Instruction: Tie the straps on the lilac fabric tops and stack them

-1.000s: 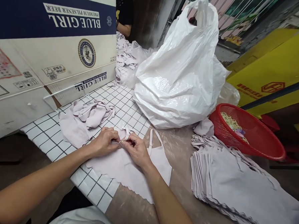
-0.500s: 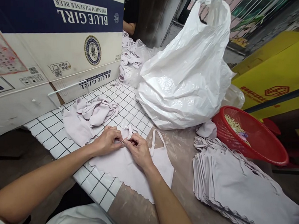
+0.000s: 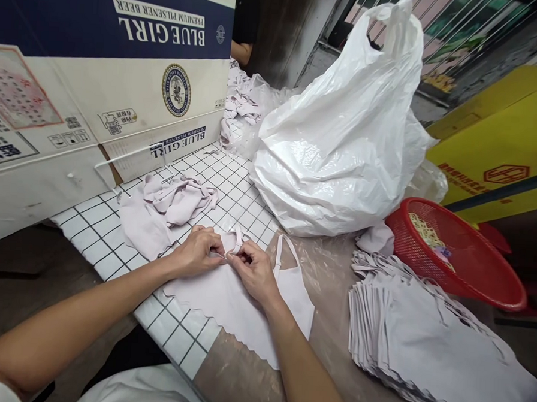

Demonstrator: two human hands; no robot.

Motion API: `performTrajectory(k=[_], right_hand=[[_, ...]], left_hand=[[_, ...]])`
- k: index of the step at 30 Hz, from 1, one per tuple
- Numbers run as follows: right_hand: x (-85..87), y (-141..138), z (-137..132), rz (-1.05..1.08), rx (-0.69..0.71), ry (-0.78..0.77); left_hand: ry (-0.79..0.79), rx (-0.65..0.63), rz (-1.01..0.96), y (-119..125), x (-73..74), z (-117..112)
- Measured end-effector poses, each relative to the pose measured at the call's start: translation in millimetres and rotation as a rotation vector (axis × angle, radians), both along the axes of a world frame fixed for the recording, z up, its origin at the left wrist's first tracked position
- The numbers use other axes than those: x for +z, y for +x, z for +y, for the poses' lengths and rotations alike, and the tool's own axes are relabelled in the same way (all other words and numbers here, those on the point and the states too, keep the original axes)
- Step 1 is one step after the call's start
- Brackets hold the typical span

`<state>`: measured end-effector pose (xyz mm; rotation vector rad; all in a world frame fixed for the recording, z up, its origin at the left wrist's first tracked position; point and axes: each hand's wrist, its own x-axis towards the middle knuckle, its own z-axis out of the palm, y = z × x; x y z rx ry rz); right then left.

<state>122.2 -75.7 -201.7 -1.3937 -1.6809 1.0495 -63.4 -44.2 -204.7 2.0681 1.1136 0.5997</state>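
A pale lilac camisole top [image 3: 227, 304] with thin straps and a scalloped hem lies spread on the table in front of me. My left hand [image 3: 199, 251] pinches its upper edge, near the base of one strap. Close beside it, my right hand [image 3: 253, 269] grips the same edge, thumb and forefinger together. The fingertips of both hands nearly meet there; any small piece between them is too small to make out. The other strap [image 3: 288, 250] stands in a loop to the right. Left of the top sits a crumpled heap of the same fabric [image 3: 164, 204].
A large Blue Girl beer carton [image 3: 139, 92] walls off the left. Behind the top stands a bulging white plastic bag [image 3: 338, 156]. To the right are a red basket [image 3: 481, 260] and a stack of folded lilac garments [image 3: 437, 330]. Another person's arm [image 3: 241, 52] shows at the back.
The view has shifted slightly, so everything sits a little further right. Both hands keep their pinch on the top's edge, nearly still.
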Motion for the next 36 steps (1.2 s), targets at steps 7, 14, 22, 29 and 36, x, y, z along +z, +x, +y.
performTrajectory(k=[7, 14, 22, 29, 36], right_hand=[[8.8, 9.0, 2.9, -0.093, 0.093, 0.017], [9.2, 14.4, 5.4, -0.156, 0.114, -0.004], [41.7, 55.3, -25.5, -0.432, -0.055, -0.021], [45.3, 90.4, -140.5, -0.665, -0.465, -0.334], [25.7, 58.4, -165.3, -0.724, -0.644, -0.371]], left_hand=[[-0.034, -0.011, 0.0, -0.6, 1.8, 1.0], [-0.055, -0.011, 0.029, 0.3, 2.3, 0.8], [0.23, 0.146, 0.094, -22.7, 4.9, -17.8], [0.059, 0.349, 0.403, -68.0, 7.8, -63.6], [-0.148, 0.338, 0.449, -59.5, 18.2, -61.8]])
